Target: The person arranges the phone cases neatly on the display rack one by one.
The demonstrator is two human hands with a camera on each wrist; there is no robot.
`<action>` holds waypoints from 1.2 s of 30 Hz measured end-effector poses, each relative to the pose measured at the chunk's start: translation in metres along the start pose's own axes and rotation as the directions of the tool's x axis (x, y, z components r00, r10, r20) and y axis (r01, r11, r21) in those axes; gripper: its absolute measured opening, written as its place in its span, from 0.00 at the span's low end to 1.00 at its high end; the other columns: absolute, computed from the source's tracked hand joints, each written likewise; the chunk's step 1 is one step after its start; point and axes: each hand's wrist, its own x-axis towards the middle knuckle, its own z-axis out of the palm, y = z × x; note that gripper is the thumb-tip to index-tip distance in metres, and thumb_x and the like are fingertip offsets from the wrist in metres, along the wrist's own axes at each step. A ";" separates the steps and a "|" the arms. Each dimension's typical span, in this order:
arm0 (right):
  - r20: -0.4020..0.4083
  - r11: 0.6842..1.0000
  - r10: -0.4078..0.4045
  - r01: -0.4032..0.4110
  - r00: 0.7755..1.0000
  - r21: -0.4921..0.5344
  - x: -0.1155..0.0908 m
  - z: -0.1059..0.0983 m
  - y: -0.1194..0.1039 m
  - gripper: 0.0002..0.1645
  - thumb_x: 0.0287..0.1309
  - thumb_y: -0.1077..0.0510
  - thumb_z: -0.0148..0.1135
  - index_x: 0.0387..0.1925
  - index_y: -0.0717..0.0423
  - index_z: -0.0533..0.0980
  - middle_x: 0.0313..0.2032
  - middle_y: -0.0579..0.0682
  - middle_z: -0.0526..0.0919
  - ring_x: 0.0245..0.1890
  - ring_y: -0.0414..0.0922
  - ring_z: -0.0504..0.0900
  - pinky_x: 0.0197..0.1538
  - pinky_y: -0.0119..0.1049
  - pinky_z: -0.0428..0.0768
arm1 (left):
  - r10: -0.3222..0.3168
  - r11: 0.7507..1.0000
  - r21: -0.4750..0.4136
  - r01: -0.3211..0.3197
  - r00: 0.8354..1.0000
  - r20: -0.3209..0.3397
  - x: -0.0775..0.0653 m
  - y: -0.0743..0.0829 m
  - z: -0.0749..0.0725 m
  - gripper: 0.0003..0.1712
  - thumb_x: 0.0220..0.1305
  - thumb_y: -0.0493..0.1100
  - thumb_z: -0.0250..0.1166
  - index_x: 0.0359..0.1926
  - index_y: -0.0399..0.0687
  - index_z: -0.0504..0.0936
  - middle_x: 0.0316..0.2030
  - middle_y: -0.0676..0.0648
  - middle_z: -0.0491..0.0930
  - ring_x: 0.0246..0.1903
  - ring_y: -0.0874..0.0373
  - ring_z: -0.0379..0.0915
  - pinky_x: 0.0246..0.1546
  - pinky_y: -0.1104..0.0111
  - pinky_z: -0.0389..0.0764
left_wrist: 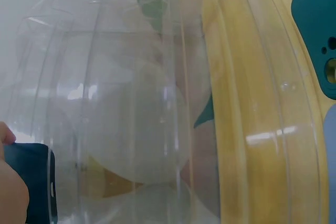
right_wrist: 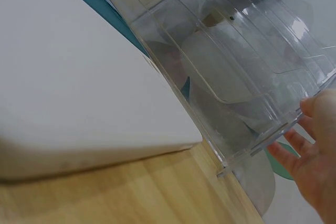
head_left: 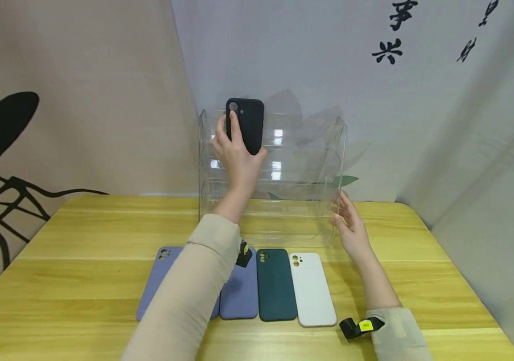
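Note:
My left hand (head_left: pixel 240 158) grips a black phone case (head_left: pixel 251 125), thumb on one edge and fingers over the other side and the back. The case stands upright at the top tier of a clear, tiered plastic rack (head_left: pixel 299 181). In the left wrist view, part of the black case (left_wrist: pixel 34 182) shows beside the rack's clear panels. My right hand (head_left: pixel 352 231) holds the rack's right side panel near its lower part. Seen from the right wrist, the thumb of that hand (right_wrist: pixel 317 156) lies on one face of the panel edge, with the fingers behind it.
In front of the rack lies a row of phone cases: lavender ones (head_left: pixel 155 281) (head_left: pixel 239 296), partly under the left sleeve, a dark green one (head_left: pixel 277 286) and a white one (head_left: pixel 313 291). The wooden table (head_left: pixel 424 281) meets a cloth backdrop with black characters behind.

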 end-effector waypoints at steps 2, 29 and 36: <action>0.001 1.000 0.001 -0.001 1.000 0.001 0.000 0.000 0.000 0.37 0.69 0.70 0.44 0.74 0.46 0.51 0.67 0.61 0.62 0.62 0.66 0.61 0.52 0.30 0.74 | -0.011 1.000 0.001 0.011 1.000 0.001 -0.001 -0.002 0.002 0.56 0.44 0.39 0.77 0.73 0.47 0.57 0.69 0.44 0.51 0.61 0.44 0.51 0.61 0.55 0.56; 0.006 1.000 0.008 -0.008 1.000 -0.018 0.002 0.001 -0.001 0.38 0.68 0.70 0.45 0.75 0.49 0.49 0.67 0.60 0.61 0.63 0.64 0.61 0.51 0.28 0.74 | -0.093 0.987 0.139 0.081 0.993 0.076 -0.013 -0.004 0.011 0.58 0.47 0.44 0.77 0.75 0.50 0.53 0.70 0.43 0.50 0.60 0.42 0.53 0.59 0.52 0.57; -0.001 1.000 0.013 -0.013 1.000 -0.016 0.000 0.000 -0.002 0.37 0.69 0.69 0.45 0.74 0.45 0.51 0.66 0.58 0.63 0.63 0.64 0.62 0.51 0.28 0.74 | -0.119 0.983 0.154 0.102 0.987 0.106 -0.013 -0.001 0.008 0.58 0.48 0.45 0.76 0.75 0.51 0.51 0.71 0.44 0.48 0.61 0.42 0.51 0.59 0.51 0.58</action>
